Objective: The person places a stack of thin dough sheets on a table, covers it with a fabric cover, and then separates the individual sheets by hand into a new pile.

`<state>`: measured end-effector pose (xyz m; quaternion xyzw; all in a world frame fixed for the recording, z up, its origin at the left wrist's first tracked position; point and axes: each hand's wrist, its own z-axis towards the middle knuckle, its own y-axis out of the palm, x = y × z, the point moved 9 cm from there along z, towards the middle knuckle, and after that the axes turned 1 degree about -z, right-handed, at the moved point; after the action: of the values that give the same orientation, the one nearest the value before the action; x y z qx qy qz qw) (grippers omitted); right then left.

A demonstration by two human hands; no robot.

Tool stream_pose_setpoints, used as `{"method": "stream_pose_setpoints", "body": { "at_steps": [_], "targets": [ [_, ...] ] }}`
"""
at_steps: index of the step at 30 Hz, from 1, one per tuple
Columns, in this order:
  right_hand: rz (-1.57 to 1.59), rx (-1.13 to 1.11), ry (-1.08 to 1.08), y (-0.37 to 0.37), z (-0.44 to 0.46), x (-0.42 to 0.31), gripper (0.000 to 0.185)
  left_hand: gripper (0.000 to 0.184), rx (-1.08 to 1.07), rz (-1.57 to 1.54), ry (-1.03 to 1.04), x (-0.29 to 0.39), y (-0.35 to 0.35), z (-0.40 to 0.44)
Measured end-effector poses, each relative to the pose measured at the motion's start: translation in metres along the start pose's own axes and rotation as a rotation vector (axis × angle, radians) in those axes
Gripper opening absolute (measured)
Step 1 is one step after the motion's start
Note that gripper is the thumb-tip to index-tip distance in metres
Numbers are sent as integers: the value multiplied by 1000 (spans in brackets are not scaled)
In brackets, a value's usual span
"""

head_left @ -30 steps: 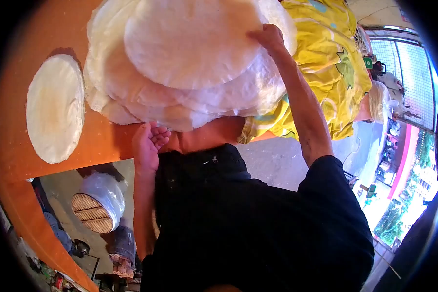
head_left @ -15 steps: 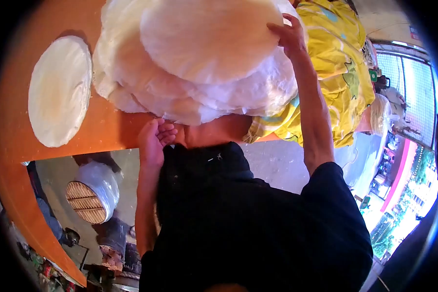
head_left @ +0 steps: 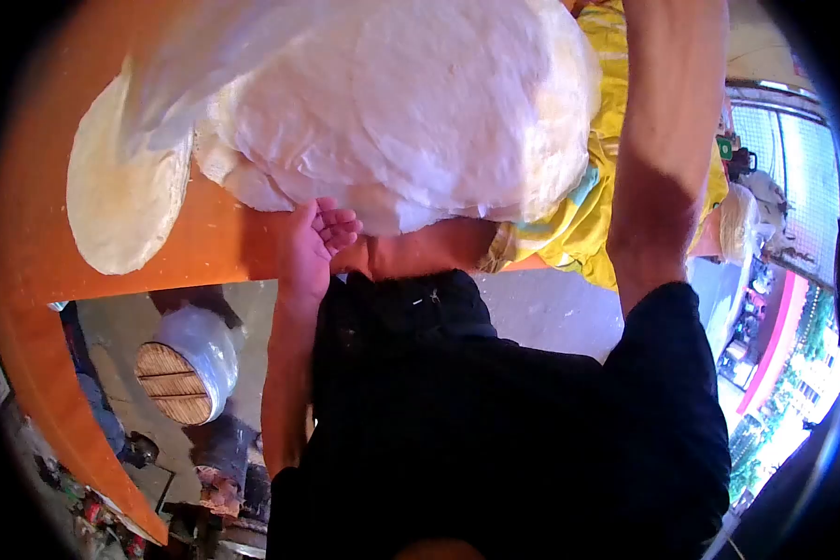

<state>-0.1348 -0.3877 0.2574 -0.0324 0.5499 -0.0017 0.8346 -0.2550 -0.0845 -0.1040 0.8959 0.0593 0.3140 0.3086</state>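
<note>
A pile of large, thin, round white sheets (head_left: 411,112), flatbread-like, lies on the orange table (head_left: 219,247). My left hand (head_left: 322,233) is at the pile's front edge, its fingers curled in and pressed together, with nothing visible in them. My right forearm reaches up past the top of the view, so the right hand is out of sight. A blurred, see-through sheet (head_left: 191,75) sweeps across the upper left. It partly covers a separate round white sheet (head_left: 126,201) on the left of the table.
Yellow patterned cloth (head_left: 569,243) lies right of the pile. Below the table, a plastic-wrapped round container with a slatted wooden face (head_left: 173,383) stands on the floor. A wire mesh (head_left: 793,177) is at the far right.
The sheet that my right hand held over the pile has swung away to the upper left. My right arm has stretched upward, taking the hand out of view. My left hand barely moved.
</note>
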Motion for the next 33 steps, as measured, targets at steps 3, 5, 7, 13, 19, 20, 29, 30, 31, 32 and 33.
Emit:
{"method": "stream_pose_setpoints", "body": {
  "at_steps": [3, 5, 7, 13, 19, 20, 29, 30, 31, 32, 33],
  "targets": [
    [251, 214, 298, -13, -15, 35, 29, 36, -58, -146, -10, 9, 10, 7],
    [28, 432, 452, 3, -58, 60, 25, 38, -126, -233, -6, 15, 23, 11],
    [-64, 436, 550, -41, -117, 142, 31, 44, -97, -246, 2, 11, 27, 15],
    [-180, 297, 632, -61, -162, 167, 26, 36, -93, -196, -38, -15, 27, 35],
    [-229, 445, 859, -117, -209, 136, 27, 32, -60, -5, 75, -8, 34, 38],
    [-229, 462, 923, -128, -231, 150, 27, 33, -47, 64, 94, -10, 34, 35],
    [-246, 577, 1006, -175, -308, 208, 38, 28, -66, 132, -46, -33, 81, 41],
    [-298, 549, 1025, -178, -307, 209, 39, 27, -63, 113, -56, -34, 82, 42],
    [-332, 540, 1030, -181, -308, 208, 39, 26, -58, 94, -63, -34, 82, 42],
    [-364, 527, 1036, -182, -307, 209, 39, 26, -50, 74, -70, -34, 81, 42],
    [-396, 513, 1044, -182, -306, 209, 40, 25, -55, 77, -64, -33, 81, 41]
  ]
}}
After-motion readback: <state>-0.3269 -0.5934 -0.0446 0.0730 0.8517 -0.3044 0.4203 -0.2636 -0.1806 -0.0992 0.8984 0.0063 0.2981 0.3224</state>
